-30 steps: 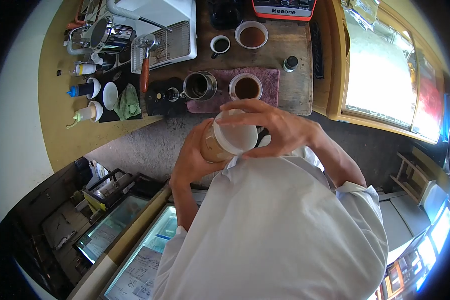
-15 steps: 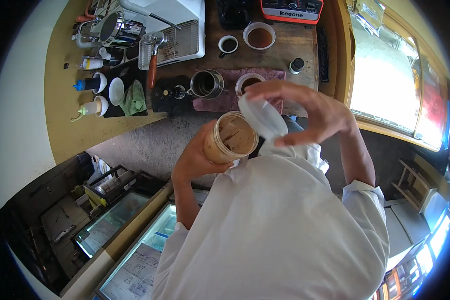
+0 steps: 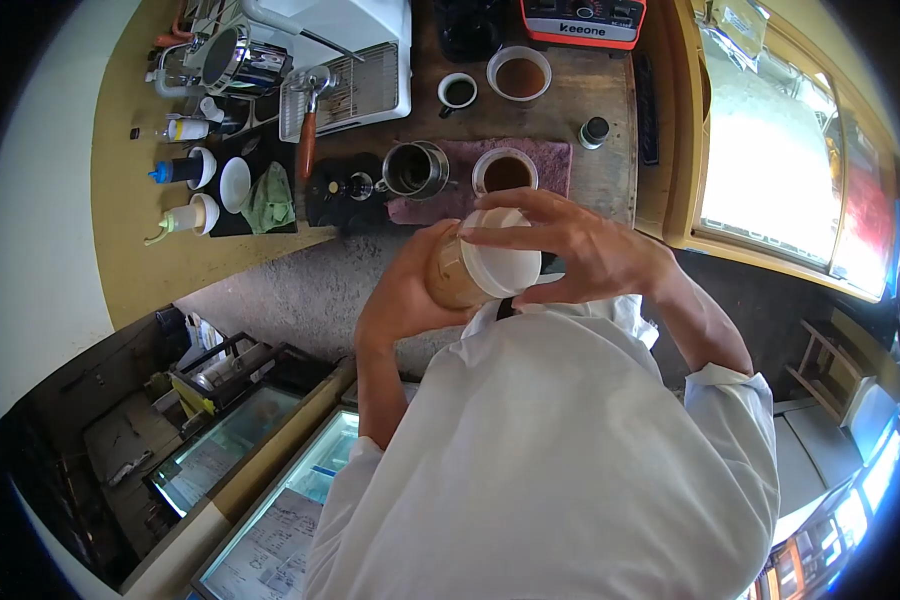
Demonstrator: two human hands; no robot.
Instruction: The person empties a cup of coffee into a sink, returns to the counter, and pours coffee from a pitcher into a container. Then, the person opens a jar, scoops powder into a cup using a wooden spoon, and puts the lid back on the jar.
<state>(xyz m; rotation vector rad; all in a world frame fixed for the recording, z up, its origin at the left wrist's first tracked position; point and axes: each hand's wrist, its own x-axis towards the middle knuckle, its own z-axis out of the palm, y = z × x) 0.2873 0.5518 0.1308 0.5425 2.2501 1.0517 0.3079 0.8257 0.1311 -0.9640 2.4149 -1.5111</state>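
Observation:
A clear jar with light brown contents is tilted towards the right in my left hand, whose fingers wrap round its side. Over the jar's mouth lies a white translucent lid. My right hand grips the lid by its edge, thumb below and fingers above. Just beyond the hands, a bowl of dark brown liquid and a metal pitcher stand at a pink towel.
A small cup, another bowl of brown liquid and a small dark bottle stand farther back. An espresso machine tray with a portafilter is at the left. A red blender base is behind.
Half a second ago the lid was off to the right and the jar open; now my right hand has it over the mouth again. The jar has moved slightly right and tilted.

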